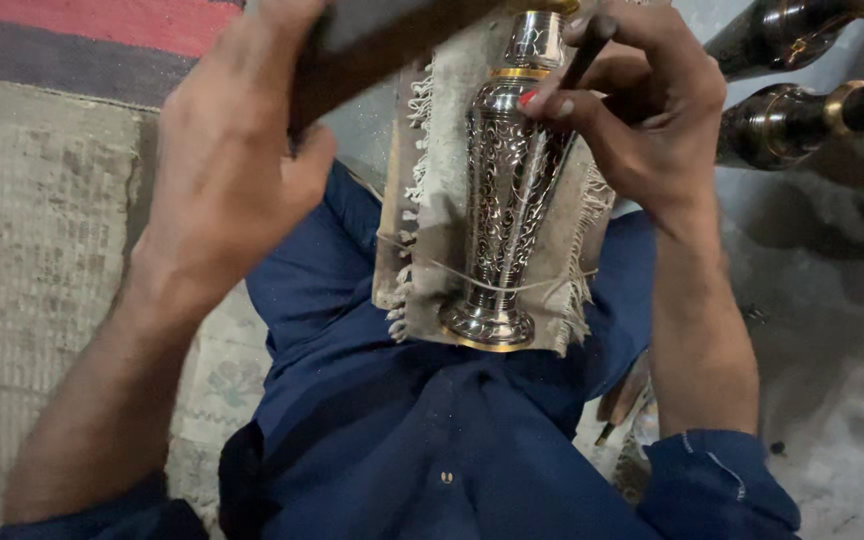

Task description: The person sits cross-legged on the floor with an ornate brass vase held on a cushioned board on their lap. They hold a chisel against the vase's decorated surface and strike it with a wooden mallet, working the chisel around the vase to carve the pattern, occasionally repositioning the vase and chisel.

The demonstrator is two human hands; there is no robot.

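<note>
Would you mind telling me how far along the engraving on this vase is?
Done: scrollwork covers most of the silver vase body. In hand: the right hand sets a dark chisel near the neck; the left hand holds a wooden mallet. Left: the neck looks plainer.

So there's this engraved silver-and-brass metal vase (505, 190) lying on a frayed beige cloth pad (442, 200) over a lap in blue trousers. Right hand (632, 110) pinches a thin dark chisel (584, 58) against the vase's shoulder. Left hand (232, 150), left of the vase, grips a dark wooden mallet (372, 45). More dark brass-banded vases (792, 120) lie to its right.
</note>
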